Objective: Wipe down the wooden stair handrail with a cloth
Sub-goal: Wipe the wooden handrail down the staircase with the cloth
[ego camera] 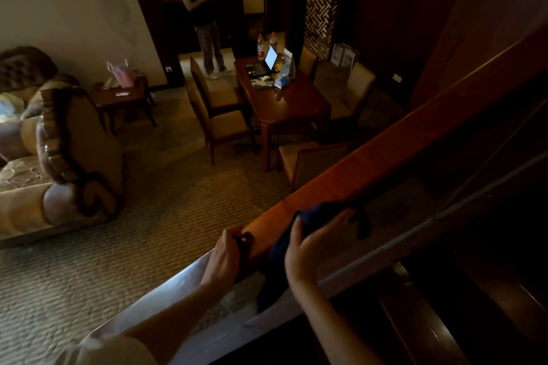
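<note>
Glossy wooden handrail (385,154); soft dark cloth (314,216).

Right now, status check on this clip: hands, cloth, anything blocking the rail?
Left hand grips the handrail at its near end. Right hand presses the dark cloth onto it. Handrail ahead bare, nothing in the way.

The right hand (308,249) covers much of the dark cloth (321,212); fingertips of the left hand (224,258) seem tucked behind the handrail (385,154), which the right edge cuts off.

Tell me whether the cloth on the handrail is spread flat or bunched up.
Bunched: the dark cloth sits crumpled on the handrail under the right hand, one end hanging down.
</note>
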The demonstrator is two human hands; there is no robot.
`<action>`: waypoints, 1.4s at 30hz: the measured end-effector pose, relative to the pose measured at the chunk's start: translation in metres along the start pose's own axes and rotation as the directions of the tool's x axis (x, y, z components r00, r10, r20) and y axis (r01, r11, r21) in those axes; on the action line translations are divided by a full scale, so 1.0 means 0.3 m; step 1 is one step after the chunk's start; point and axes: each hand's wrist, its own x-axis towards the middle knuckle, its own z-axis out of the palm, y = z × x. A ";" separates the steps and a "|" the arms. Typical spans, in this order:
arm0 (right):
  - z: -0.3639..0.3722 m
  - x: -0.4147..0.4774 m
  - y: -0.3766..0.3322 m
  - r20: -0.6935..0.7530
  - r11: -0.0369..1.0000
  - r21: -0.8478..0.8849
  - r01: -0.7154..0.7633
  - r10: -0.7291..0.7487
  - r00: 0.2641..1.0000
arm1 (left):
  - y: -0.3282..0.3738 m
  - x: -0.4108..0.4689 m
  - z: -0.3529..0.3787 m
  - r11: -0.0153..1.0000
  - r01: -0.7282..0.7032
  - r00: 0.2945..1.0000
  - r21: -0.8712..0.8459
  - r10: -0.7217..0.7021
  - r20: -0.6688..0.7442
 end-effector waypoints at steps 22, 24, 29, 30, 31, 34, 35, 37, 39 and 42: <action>-0.140 0.493 -0.113 -0.182 0.988 0.156 -0.017 0.046 0.982 | 0.362 0.223 0.108 0.879 -0.472 0.873 -0.062 0.476 0.109; -0.093 0.345 -0.094 -0.125 0.982 0.182 -0.050 0.074 0.989 | 0.358 0.221 0.109 0.879 -0.473 0.873 -0.068 0.477 0.098; -0.043 0.127 -0.068 0.016 0.989 0.143 0.036 -0.039 0.999 | 0.343 0.221 0.117 0.872 -0.483 0.869 -0.075 0.488 0.076; -0.058 0.181 -0.077 -0.001 0.991 0.132 0.020 -0.020 1.000 | 0.349 0.222 0.116 0.874 -0.479 0.872 -0.080 0.485 0.074; -0.085 0.252 -0.089 -0.044 0.997 0.075 -0.006 0.010 0.999 | 0.352 0.222 0.114 0.875 -0.477 0.873 -0.086 0.483 0.073; -0.176 0.530 -0.131 -0.162 0.999 0.007 -0.037 0.038 0.986 | 0.355 0.221 0.110 0.876 -0.477 0.874 -0.069 0.481 0.069; -0.197 0.599 -0.149 -0.171 0.999 0.047 -0.017 0.025 0.985 | 0.355 0.220 0.109 0.878 -0.475 0.875 -0.063 0.479 0.072; -0.207 0.657 -0.162 -0.210 0.998 0.064 0.030 -0.016 0.978 | 0.354 0.219 0.111 0.878 -0.475 0.875 -0.063 0.479 0.071; -0.191 0.604 -0.152 -0.237 0.997 -0.013 0.076 -0.077 0.968 | 0.355 0.216 0.113 0.877 -0.475 0.876 -0.069 0.479 0.060; -0.145 0.382 -0.078 -0.055 0.950 -0.163 0.268 -0.280 0.958 | 0.354 0.222 0.113 0.877 -0.474 0.877 -0.078 0.478 0.054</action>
